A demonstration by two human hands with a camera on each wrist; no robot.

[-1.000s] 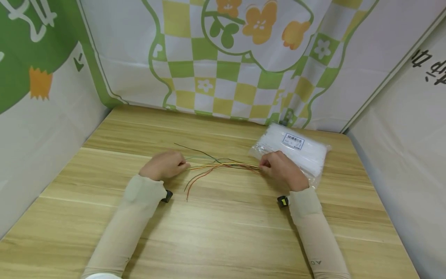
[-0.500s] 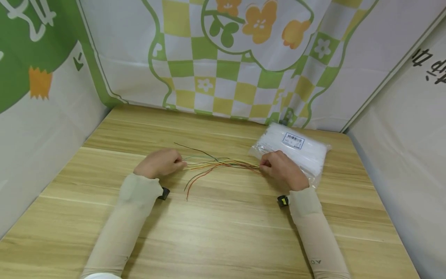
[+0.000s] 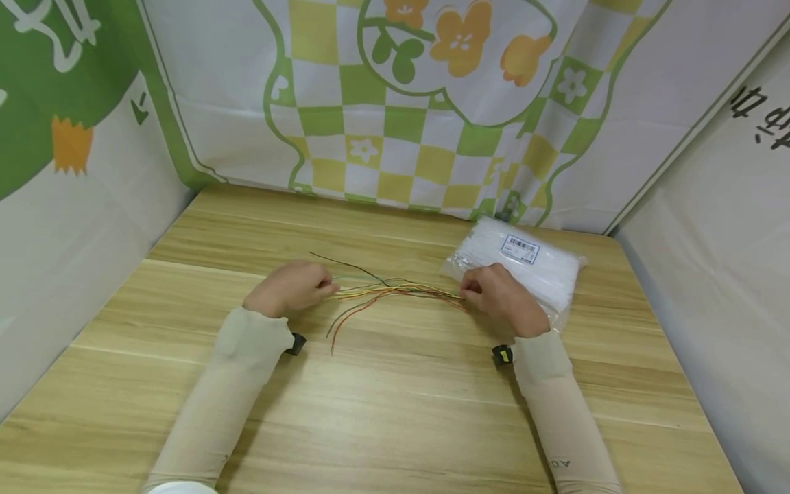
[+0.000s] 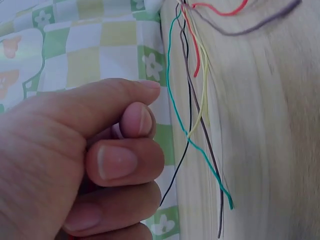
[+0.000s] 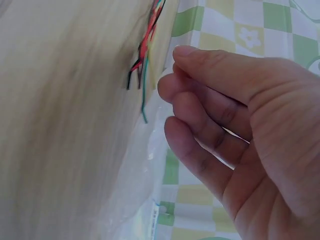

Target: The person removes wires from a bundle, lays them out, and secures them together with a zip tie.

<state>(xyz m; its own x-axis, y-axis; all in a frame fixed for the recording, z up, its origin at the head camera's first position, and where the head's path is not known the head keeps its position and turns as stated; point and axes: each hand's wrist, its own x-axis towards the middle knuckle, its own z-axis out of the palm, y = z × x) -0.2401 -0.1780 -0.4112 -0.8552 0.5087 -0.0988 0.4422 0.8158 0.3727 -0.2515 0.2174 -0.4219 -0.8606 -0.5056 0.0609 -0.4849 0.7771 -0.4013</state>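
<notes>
Coloured wires (image 3: 401, 291) lie across the table (image 3: 395, 398), between the left hand (image 3: 289, 287) and the right hand (image 3: 501, 296).
I'm watching the bundle run crosswise, gathered in the middle and fanned toward the left hand, which I'd guess keeps both ends in easy reach. There's the left hand beside the loose ends: fingers curled, thumb against the forefinger, no wire showing between them. Over at the other end, the right hand brings thumb and forefinger nearly together, its other fingers loosely bent, nothing visible in the grip. Just behind it sits the plastic bag (image 3: 546, 276), probably set back to leave working room. And against half a second ago, the left fingertips are closer to the bundle's middle; the right hand barely differs, the bag looks unmoved.
</notes>
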